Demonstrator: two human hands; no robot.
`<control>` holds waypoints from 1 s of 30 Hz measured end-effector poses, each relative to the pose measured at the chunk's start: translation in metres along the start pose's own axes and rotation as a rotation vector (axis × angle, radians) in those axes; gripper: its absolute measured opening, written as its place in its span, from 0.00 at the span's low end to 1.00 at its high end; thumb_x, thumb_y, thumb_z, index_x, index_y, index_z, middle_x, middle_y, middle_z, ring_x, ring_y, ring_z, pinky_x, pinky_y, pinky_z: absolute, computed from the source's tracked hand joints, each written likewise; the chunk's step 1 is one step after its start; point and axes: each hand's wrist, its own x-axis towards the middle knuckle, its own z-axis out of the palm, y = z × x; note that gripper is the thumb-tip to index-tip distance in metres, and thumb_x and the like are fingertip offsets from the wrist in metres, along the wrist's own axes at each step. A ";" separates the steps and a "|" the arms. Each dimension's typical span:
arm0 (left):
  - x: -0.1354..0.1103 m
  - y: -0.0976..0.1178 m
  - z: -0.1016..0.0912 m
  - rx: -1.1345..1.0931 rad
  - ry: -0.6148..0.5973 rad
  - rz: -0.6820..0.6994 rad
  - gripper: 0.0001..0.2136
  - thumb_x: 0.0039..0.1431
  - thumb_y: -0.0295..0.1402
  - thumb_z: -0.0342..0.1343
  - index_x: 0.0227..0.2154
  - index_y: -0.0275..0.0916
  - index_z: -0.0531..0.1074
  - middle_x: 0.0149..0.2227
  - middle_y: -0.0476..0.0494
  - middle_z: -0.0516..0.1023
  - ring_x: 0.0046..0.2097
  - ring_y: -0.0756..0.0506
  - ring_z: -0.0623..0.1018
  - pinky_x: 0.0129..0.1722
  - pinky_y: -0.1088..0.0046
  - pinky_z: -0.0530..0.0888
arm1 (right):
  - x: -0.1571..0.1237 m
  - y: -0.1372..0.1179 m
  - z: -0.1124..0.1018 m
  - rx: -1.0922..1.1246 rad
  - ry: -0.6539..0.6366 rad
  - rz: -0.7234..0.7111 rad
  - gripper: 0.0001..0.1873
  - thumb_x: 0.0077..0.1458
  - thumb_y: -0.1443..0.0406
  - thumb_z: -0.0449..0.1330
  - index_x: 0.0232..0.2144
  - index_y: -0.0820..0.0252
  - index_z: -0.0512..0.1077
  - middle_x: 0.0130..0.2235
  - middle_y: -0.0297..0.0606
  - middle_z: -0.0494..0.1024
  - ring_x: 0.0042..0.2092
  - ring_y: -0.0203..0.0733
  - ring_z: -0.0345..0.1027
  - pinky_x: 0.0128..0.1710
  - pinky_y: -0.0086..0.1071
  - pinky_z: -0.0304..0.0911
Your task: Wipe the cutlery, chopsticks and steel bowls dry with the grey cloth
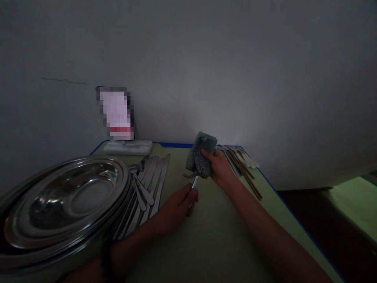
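Observation:
My left hand point(179, 204) is closed round the handle of a metal utensil point(194, 182) at the middle of the green table point(212, 243). The utensil's upper end is hidden inside a grey checked cloth point(200, 159). My right hand point(219, 167) grips that cloth, wrapped round the utensil, just above and right of my left hand. Which kind of utensil it is I cannot tell.
A stack of oval steel platters point(64, 200) fills the left. Several knives and spoons point(151, 177) lie beside it. Chopsticks and pale utensils point(241, 165) lie at the right, near the blue table edge. A white stand point(128, 147) with a blurred card sits by the wall.

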 end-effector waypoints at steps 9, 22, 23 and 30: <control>-0.004 0.077 -0.026 0.153 0.200 0.108 0.17 0.63 0.44 0.38 0.28 0.39 0.65 0.20 0.56 0.59 0.23 0.52 0.61 0.24 0.77 0.59 | 0.014 -0.044 0.031 0.116 0.062 -0.266 0.13 0.42 0.61 0.65 0.31 0.63 0.71 0.31 0.38 0.78 0.36 0.39 0.73 0.40 0.37 0.68; 0.002 0.128 -0.080 0.710 0.134 -0.007 0.18 0.60 0.44 0.40 0.23 0.40 0.67 0.17 0.53 0.70 0.22 0.50 0.70 0.26 0.75 0.63 | 0.020 -0.047 0.068 0.321 0.201 -0.231 0.13 0.48 0.57 0.60 0.32 0.61 0.71 0.32 0.35 0.77 0.33 0.36 0.71 0.37 0.33 0.67; 0.007 0.123 -0.079 0.732 0.136 -0.034 0.18 0.60 0.43 0.39 0.23 0.40 0.67 0.17 0.52 0.70 0.21 0.49 0.71 0.25 0.75 0.63 | 0.019 -0.041 0.073 0.334 0.193 -0.175 0.13 0.49 0.57 0.59 0.32 0.61 0.71 0.31 0.36 0.77 0.32 0.36 0.71 0.36 0.32 0.66; 0.017 0.108 -0.080 0.830 0.189 -0.126 0.19 0.59 0.43 0.37 0.29 0.39 0.70 0.24 0.44 0.75 0.29 0.44 0.75 0.29 0.70 0.65 | 0.012 -0.010 0.091 0.264 0.110 0.072 0.18 0.47 0.54 0.59 0.33 0.63 0.69 0.28 0.36 0.76 0.30 0.38 0.70 0.29 0.30 0.64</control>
